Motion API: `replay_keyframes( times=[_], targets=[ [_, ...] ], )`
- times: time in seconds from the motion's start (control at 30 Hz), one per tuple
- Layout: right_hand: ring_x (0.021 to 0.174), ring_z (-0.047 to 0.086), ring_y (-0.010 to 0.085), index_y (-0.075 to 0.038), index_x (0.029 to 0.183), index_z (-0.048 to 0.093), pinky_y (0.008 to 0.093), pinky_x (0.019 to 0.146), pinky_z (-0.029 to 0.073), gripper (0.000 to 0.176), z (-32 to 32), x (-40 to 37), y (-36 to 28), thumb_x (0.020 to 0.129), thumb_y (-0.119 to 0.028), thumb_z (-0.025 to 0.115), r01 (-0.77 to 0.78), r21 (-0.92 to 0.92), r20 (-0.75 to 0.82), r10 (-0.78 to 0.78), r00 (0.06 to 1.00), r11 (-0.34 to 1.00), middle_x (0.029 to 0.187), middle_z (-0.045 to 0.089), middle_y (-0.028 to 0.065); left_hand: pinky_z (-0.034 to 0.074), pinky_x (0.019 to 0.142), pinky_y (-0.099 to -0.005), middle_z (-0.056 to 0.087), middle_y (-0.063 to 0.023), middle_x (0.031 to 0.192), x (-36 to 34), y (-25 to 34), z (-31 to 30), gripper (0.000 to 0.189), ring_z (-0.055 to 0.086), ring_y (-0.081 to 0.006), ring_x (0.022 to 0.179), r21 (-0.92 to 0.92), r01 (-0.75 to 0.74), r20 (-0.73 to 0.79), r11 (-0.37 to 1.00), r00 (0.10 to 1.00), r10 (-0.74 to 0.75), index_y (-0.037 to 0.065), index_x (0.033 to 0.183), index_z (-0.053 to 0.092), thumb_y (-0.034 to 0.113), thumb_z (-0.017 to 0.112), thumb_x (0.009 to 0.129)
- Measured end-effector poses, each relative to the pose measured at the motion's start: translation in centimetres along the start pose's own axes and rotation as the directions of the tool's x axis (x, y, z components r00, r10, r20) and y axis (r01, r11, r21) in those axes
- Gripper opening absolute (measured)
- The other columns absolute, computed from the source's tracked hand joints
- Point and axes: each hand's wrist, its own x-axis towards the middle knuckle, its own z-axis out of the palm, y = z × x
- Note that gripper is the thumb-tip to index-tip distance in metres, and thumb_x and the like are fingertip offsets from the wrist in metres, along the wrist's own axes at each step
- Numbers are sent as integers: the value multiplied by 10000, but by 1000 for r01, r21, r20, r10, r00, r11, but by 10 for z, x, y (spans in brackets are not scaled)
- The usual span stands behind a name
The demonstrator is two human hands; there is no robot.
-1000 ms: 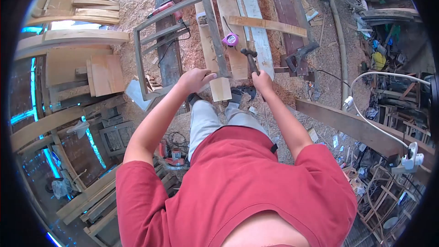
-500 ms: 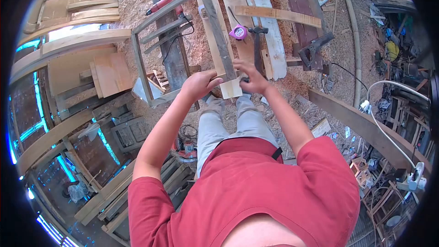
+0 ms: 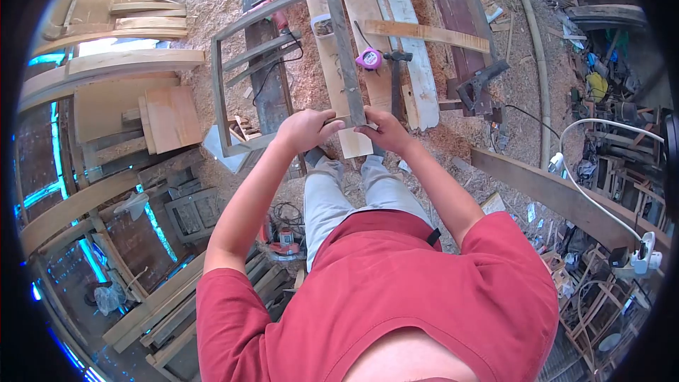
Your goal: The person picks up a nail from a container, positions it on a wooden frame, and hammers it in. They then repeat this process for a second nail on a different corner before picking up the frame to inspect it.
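Observation:
A grey wooden frame (image 3: pixel 344 49) with two cross slats stands tilted over planks on a sawdust floor. My left hand (image 3: pixel 305 129) grips its near corner from the left. My right hand (image 3: pixel 382 129) grips the same corner from the right, fingers curled on the rail. A hammer (image 3: pixel 395 74) lies on a pale plank (image 3: pixel 362 10) just beyond my right hand, head pointing away. A pink tape measure (image 3: pixel 368 59) rests beside the hammer head.
A red power drill (image 3: pixel 272 14) lies on a dark beam behind the frame. Wooden panels (image 3: pixel 167 118) and curved timbers stack at left. A red tool (image 3: pixel 281 242) sits by my legs. A white cable (image 3: pixel 598 124) and a long beam (image 3: pixel 552 194) run at right.
One second ago my right hand held the hammer. It laid the hammer on the plank and has moved onto the frame's near corner. My left hand stayed on the frame.

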Motion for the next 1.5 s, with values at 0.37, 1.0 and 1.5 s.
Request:
replay_keyframes(
  times=[0.37,1.0,1.5],
  targets=[
    [852,697,431,19,1133,655,469,744,546,319,-5,22,-152,999,-261,730,120,-172,9,-120,993,978,937,695,211,473,598,-330,601,-46,729,-86,10,-36,581,567,-136,633,-636,-43,-37,770,999,25,-77,1353,665,438,529,1122],
    [853,725,403,-8,1169,669,475,721,567,347,14,27,-249,1006,-312,712,271,-331,221,-204,953,904,963,736,197,353,493,-257,522,26,685,-175,40,-7,648,458,-68,557,-868,-180,-215,462,976,-23,55,999,614,651,394,1125],
    [771,667,401,18,1116,641,456,676,511,292,16,42,-250,965,-209,746,383,-232,277,-317,907,894,874,662,183,432,545,-275,545,8,653,-186,38,-19,713,516,-88,577,-733,-276,-335,622,942,23,-44,1282,672,606,418,1135]
  ],
)
